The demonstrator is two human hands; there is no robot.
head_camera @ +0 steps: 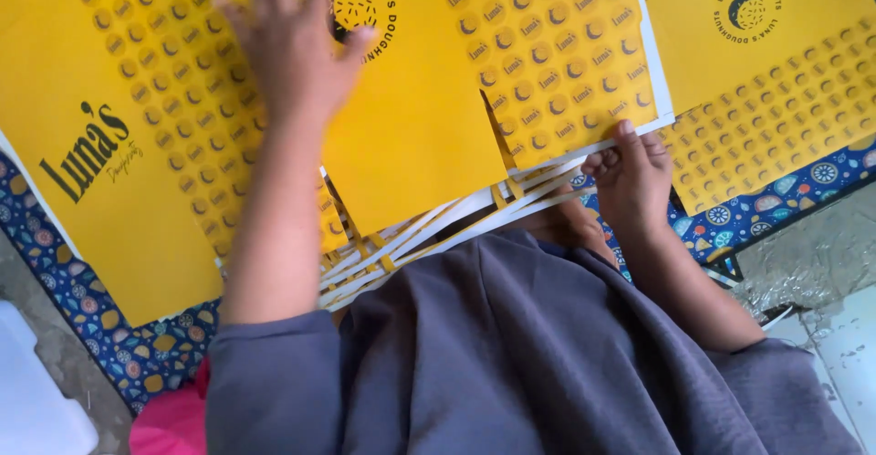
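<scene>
Two hands are working a fanned stack of yellow sheets (411, 145): the left hand (297, 40) is lying spread and open on top, the right hand (631, 174) is pinching the near edge, above a patterned cloth (55, 263).

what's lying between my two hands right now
In the head view, flat yellow printed cardboard sheets fill the stretch between the left hand and right hand, their white edges fanned out beneath; the right fingers pinch one edge.
</scene>
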